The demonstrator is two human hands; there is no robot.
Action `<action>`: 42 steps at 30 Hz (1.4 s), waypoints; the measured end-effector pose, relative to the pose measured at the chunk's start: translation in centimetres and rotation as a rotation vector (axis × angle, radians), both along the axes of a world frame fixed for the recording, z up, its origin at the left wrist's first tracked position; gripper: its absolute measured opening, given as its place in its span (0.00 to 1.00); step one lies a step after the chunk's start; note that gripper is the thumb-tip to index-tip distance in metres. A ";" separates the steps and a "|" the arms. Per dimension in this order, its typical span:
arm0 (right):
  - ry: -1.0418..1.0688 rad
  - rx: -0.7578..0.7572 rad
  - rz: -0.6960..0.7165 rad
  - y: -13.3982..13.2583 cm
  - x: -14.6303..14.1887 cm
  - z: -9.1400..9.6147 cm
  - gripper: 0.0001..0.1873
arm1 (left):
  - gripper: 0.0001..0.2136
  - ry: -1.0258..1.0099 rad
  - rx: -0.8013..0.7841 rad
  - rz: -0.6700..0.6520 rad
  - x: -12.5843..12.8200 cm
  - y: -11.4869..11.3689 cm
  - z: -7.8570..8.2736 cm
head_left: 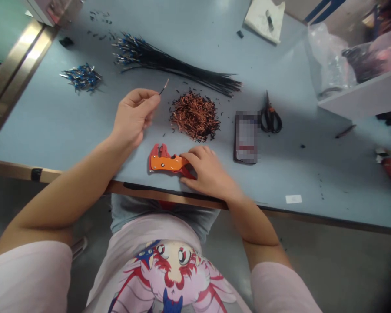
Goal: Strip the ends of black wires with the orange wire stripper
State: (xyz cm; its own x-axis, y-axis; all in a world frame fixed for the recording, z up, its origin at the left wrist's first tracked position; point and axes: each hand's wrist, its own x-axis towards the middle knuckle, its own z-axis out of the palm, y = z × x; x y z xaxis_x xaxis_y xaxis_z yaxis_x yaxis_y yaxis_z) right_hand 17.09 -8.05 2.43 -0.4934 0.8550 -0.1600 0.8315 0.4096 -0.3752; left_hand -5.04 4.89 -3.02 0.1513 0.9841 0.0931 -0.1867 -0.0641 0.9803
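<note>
Between the thumb and fingers of my left hand [135,114] is a short black wire [164,87] with a bare copper end pointing up and right. My right hand [207,170] is wrapped round the handles of an orange and red wire stripper [169,164], whose jaws face left near the table's front edge. Just beyond the tool lies a heap of short copper and black wire pieces [195,115]. Behind that heap stretches a bundle of long black wires [182,68] with blue and metal ends on the left. A smaller pile of blue-and-metal pieces [82,78] rests left of my left hand.
A phone [246,138] and black-handled scissors [271,117] lie right of the heap. A cloth-like pad [265,19] is at the back. Plastic bags [332,56] fill a bin at the right. A small white label [293,199] is near the front edge.
</note>
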 end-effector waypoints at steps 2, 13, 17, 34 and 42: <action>0.073 0.044 -0.038 0.1 0.1 0.0 0.23 | 0.25 0.011 0.003 -0.010 -0.4 0.3 -0.2; 1.153 -0.405 -0.549 1.5 2.9 0.9 0.19 | 0.22 0.006 0.045 0.071 1.4 -1.7 1.5; 1.231 -0.718 -0.694 1.6 1.2 -0.1 0.18 | 0.17 0.068 0.133 0.011 2.4 -3.3 2.5; 1.443 -1.102 -0.490 0.0 0.8 0.5 0.21 | 0.11 -0.109 -0.006 -0.209 2.5 -4.7 3.9; 1.458 -1.085 -0.501 0.1 0.6 0.5 0.21 | 0.14 -0.202 -0.018 -0.121 2.3 -4.5 4.8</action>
